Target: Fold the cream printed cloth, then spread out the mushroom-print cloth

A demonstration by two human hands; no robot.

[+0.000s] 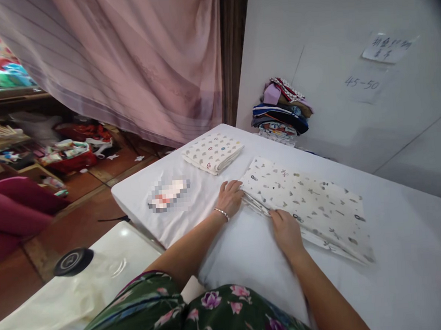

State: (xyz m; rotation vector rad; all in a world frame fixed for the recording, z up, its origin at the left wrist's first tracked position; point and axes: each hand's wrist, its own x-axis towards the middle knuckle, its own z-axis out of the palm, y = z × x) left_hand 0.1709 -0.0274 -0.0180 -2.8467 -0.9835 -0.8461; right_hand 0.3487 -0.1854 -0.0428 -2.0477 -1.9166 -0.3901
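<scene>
A white cloth with small grey prints [312, 199] lies folded in a long strip on the white-covered table [404, 233]. At its near left corner, my left hand [230, 198] has its fingers closed on the layered edge. Farther right along the same near edge, my right hand [287, 230] pinches the cloth between thumb and fingers. Beyond my left hand sits a folded cream cloth with a leaf-like pattern [213, 153], touched by neither hand.
A blurred-out item [169, 195] lies on the table's left part. Stacked clothes [282, 111] stand against the wall behind. A lower white surface at left bears a black round object [74, 261]. A pink curtain [143, 60] hangs behind the table.
</scene>
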